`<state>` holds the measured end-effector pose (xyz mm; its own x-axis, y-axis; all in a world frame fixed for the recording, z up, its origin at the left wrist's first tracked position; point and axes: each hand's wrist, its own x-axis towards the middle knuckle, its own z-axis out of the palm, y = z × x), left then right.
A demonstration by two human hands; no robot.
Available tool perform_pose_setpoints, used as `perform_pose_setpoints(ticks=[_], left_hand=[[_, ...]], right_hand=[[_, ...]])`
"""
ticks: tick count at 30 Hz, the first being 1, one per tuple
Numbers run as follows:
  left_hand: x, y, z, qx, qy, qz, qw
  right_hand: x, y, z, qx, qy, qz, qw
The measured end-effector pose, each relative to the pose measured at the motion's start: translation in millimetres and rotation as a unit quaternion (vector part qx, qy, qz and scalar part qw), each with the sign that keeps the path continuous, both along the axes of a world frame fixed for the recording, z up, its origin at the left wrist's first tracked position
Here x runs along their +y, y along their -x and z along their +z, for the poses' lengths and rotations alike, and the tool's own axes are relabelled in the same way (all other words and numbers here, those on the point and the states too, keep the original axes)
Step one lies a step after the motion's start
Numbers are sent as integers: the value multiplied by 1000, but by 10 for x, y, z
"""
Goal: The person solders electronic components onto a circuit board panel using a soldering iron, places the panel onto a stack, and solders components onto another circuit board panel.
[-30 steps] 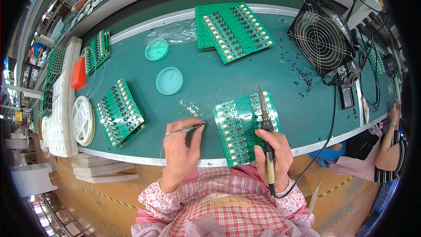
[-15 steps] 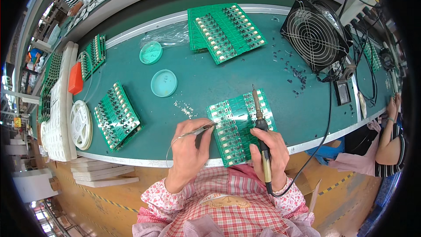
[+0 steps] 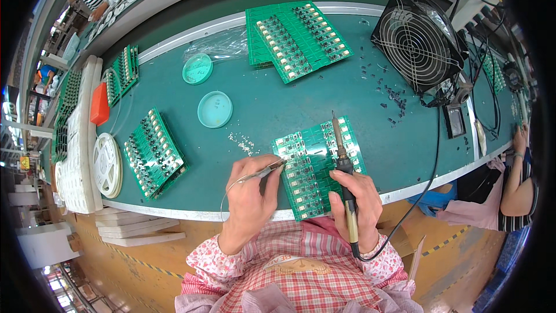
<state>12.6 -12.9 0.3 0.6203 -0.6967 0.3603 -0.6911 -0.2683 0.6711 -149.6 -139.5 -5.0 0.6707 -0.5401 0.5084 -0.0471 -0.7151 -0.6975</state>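
Note:
A green circuit board [image 3: 315,165] with rows of small black and white components lies at the table's front edge, between my hands. My left hand [image 3: 250,188] pinches metal tweezers [image 3: 259,173], their tips at the board's left edge. A thin wire curves down beside that hand. My right hand [image 3: 360,200] is wrapped round a soldering iron [image 3: 346,181] with a black and yellowish handle. The iron slants over the board's right part, its tip pointing away from me past the far edge. Whether the tip touches anything cannot be made out.
Tiny white parts [image 3: 242,144] lie left of the board, near two round teal dishes [image 3: 215,109]. More boards are stacked at the back [image 3: 304,40] and left [image 3: 153,153], beside white reels [image 3: 106,165]. A black fan [image 3: 418,43] stands at right, near scattered black parts [image 3: 395,101]. The iron's cable [image 3: 434,162] trails right.
The view has shifted very slightly. Both hands keep their tools and hardly move over the board.

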Motion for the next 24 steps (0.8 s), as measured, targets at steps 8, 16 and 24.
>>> perform_pose_setpoints(ticks=[8, 16, 24], left_hand=[[0, 10, -5, 2, 1, 6, 1000], [2, 5, -8, -3, -3, 0, 1000], [2, -1, -4, -15, -2, -3, 1000]], right_hand=[[33, 30, 77, -2, -3, 2, 1000], [79, 51, 22, -167, -201, 89, 961], [47, 40, 105, -114, -202, 124, 965]])
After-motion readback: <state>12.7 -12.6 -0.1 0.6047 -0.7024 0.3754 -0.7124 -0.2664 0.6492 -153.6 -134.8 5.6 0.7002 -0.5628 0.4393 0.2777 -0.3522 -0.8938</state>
